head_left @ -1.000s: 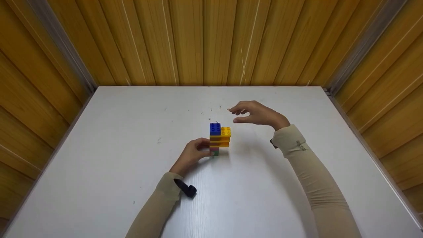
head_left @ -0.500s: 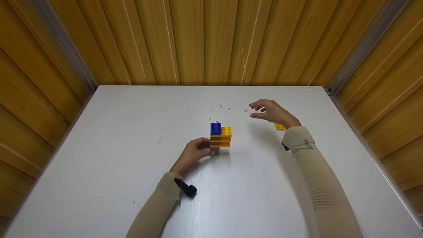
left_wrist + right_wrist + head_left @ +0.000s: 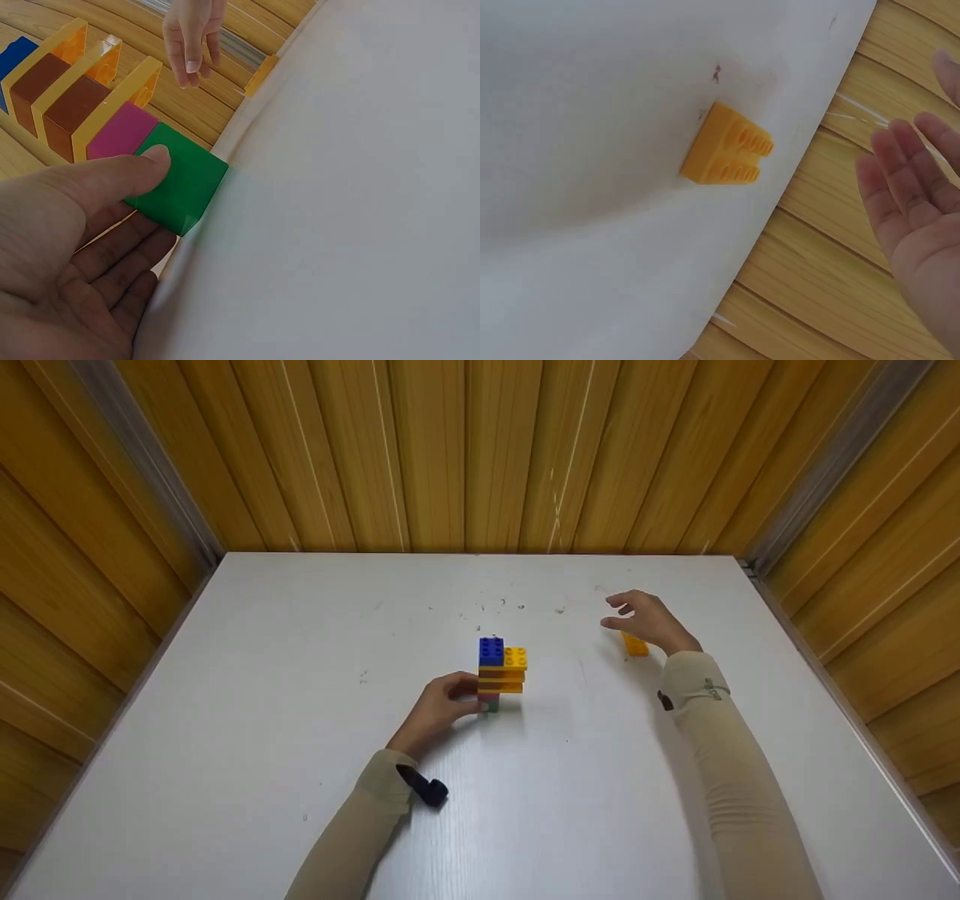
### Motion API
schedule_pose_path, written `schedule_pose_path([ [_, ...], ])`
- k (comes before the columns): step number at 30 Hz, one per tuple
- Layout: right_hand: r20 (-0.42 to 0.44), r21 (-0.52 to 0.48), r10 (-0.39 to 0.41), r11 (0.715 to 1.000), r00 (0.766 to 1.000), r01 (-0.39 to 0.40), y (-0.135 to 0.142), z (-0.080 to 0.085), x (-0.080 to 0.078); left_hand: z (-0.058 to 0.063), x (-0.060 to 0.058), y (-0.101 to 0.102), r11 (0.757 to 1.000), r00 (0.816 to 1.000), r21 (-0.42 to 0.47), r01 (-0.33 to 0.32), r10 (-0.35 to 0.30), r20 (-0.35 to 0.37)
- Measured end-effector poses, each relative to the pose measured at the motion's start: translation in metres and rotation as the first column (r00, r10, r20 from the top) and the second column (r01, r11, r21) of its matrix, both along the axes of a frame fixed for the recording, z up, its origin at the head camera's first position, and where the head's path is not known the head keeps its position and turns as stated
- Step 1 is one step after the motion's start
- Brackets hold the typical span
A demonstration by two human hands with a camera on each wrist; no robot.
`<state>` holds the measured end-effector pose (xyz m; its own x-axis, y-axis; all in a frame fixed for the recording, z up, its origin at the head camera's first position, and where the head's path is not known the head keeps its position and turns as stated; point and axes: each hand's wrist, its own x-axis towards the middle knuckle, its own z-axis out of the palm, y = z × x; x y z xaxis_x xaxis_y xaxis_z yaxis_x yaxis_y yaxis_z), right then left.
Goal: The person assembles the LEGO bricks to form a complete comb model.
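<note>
A tower of toy building blocks stands upright near the table's middle. Its green block (image 3: pixel 184 180) is at the bottom, with a pink block (image 3: pixel 122 131) above it. Higher up, yellow plates alternate with brown blocks (image 3: pixel 77 105), and a blue block (image 3: pixel 491 651) tops the left side. My left hand (image 3: pixel 436 706) pinches the green base, thumb on its near face. To the right, a loose yellow block (image 3: pixel 634 644) lies studs up on the table. My right hand (image 3: pixel 646 619) hovers just above and beside that block, fingers relaxed, holding nothing.
The white table (image 3: pixel 225 675) carries small dark scuff marks behind the tower. Yellow wood-look panels (image 3: pixel 450 457) wall in the back and both sides. A black strap (image 3: pixel 422 787) sits on the left wrist.
My right hand has moved right, away from the tower, toward the loose yellow block, which has come into view from behind the arm. The left hand and tower stay still.
</note>
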<state>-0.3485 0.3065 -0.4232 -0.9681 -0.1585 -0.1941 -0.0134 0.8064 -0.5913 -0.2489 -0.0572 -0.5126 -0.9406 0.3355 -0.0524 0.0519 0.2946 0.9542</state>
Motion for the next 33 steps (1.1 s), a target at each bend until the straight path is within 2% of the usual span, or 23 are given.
schedule_pose_path([
  [3, 0.019, 0.009, -0.027, 1.0, 0.999, 0.026, 0.006, -0.004, 0.0, 0.0, 0.0, 0.0, 1.0, 1.0, 0.0, 0.003, -0.003, -0.013],
  [16, 0.046, -0.001, -0.057, 0.998, 0.997, 0.057, 0.029, -0.02, 0.005, 0.0, 0.001, 0.002, 1.0, 1.0, -0.007, -0.002, 0.002, -0.014],
  [27, 0.098, 0.05, -0.108, 0.993, 0.989, 0.104, 0.032, -0.027, 0.008, 0.0, 0.0, 0.003, 0.999, 1.0, -0.049, -0.013, 0.013, 0.005],
  [33, 0.141, 0.044, -0.111, 0.993, 0.984, 0.106, 0.034, -0.031, 0.012, 0.0, 0.0, 0.004, 0.999, 1.0, -0.042, -0.009, 0.008, -0.012],
])
